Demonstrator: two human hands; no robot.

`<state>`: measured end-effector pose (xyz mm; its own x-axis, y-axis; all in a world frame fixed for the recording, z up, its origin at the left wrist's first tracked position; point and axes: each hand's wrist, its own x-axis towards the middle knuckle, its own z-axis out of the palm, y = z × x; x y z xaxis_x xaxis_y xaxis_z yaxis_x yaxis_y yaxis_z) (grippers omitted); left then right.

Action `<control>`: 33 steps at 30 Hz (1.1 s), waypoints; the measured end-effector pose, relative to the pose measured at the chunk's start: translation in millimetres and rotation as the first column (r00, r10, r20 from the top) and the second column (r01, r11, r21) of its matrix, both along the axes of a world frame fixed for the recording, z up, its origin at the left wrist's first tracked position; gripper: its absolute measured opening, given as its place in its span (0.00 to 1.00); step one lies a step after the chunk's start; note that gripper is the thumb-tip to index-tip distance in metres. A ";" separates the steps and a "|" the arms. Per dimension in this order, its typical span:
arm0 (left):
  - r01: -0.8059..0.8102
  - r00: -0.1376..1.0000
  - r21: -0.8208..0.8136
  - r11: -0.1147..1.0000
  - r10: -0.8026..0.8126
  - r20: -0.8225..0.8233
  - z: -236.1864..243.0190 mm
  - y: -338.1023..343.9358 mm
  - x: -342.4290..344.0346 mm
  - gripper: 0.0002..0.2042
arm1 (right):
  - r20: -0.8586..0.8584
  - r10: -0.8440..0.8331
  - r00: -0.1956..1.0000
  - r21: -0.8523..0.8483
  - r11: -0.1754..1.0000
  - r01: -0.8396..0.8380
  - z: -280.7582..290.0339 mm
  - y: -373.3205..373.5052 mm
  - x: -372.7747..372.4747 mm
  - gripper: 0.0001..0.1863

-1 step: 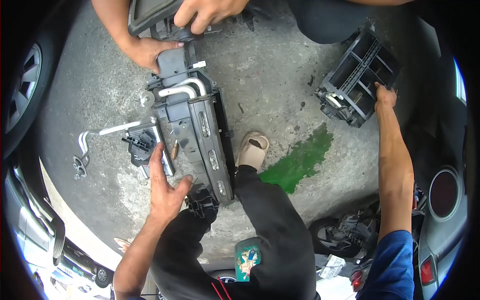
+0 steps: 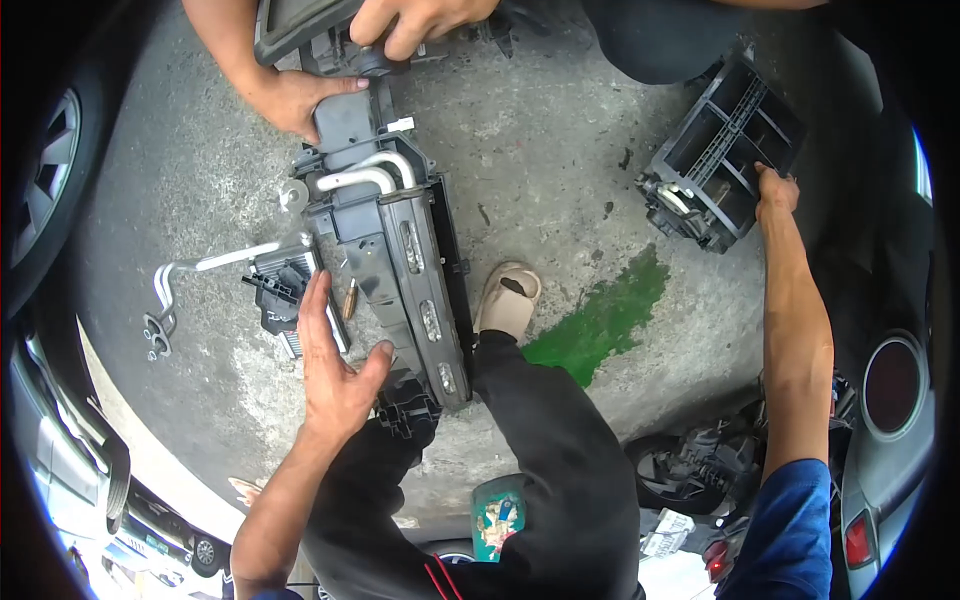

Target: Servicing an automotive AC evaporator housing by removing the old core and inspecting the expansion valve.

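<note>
head view: on a stained concrete floor (image 2: pixel 560 190), car parts lie among parked vehicles, a wheel (image 2: pixel 42 185) at far left, a green stain (image 2: pixel 605 315) right of center, then a motorcycle (image 2: pixel 690 465) and a grey vehicle (image 2: pixel 872 495) at right. glare washes out the lower left. a black plastic part (image 2: pixel 283 302) covers much of a finned core (image 2: pixel 292 258), with a brown-handled tool (image 2: pixel 350 298) beside it. a long grey housing (image 2: pixel 422 285) with silver pipes runs down the middle; its upper end is partly hidden by a co-worker's two hands (image 2: pixel 300 102), the person cut off by the top edge. a dark rounded shape (image 2: pixel 655 40) there is hard to make out. the person's left hand (image 2: pixel 338 375) is raised before the core, fingers straight and close together, thumb spread away; whether it touches anything cannot be told. the right arm reaches far forward, its hand (image 2: pixel 776 192) gripping the near right edge of a black compartmented housing (image 2: pixel 725 138) at upper right, well apart from the grey one; some fingertips are out of sight.
</note>
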<state>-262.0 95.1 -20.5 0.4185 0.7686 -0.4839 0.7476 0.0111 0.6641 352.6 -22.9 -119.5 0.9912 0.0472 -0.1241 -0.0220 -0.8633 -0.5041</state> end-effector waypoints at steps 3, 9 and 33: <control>0.063 0.996 0.266 0.962 -0.077 0.044 -25.1 8.8 17.8 0.42 | -0.010 0.053 0.999 -0.017 0.998 -0.053 -0.4 -27.7 75.6 0.32; -0.056 0.994 0.324 0.944 0.022 0.109 -63.5 21.1 2.9 0.41 | -0.358 0.151 0.922 -0.073 0.979 -0.189 2.3 12.8 -39.2 0.25; 0.292 0.927 0.160 0.943 -0.320 0.195 -70.2 44.2 -69.7 0.24 | -0.291 0.899 0.327 -0.176 0.286 -0.942 94.8 147.3 -378.0 0.28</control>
<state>-331.7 139.3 -90.7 0.7263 0.6350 -0.2634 0.5398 -0.2896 0.7904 -25.3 124.3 -24.7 0.2891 0.8634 -0.4135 0.8438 -0.4338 -0.3160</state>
